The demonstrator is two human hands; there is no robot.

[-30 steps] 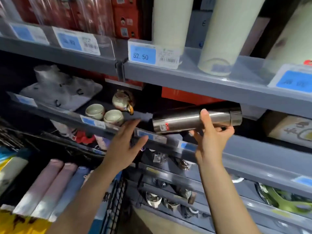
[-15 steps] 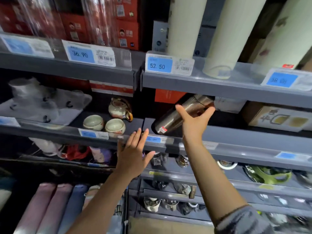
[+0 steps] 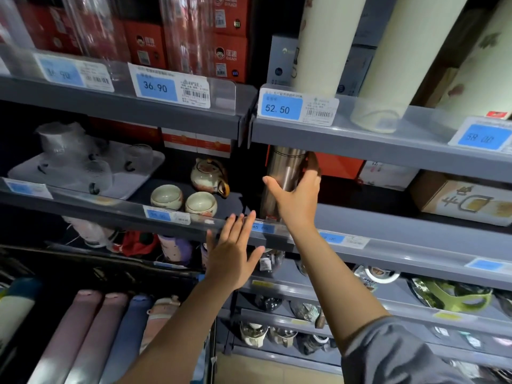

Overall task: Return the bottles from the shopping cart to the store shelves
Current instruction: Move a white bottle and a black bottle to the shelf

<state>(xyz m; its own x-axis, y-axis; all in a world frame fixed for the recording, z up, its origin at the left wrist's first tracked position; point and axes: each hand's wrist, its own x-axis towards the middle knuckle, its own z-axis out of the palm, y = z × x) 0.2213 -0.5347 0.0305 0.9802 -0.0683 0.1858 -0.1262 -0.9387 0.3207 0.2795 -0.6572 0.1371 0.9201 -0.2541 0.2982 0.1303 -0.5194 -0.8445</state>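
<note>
My right hand grips the steel bottle, fingers curled round it, standing it upright on the middle shelf. My left hand hovers near the shelf edge, fingers spread, holding nothing.

right hand grips steel bottle upright on shelf | left hand spread, empty
</note>
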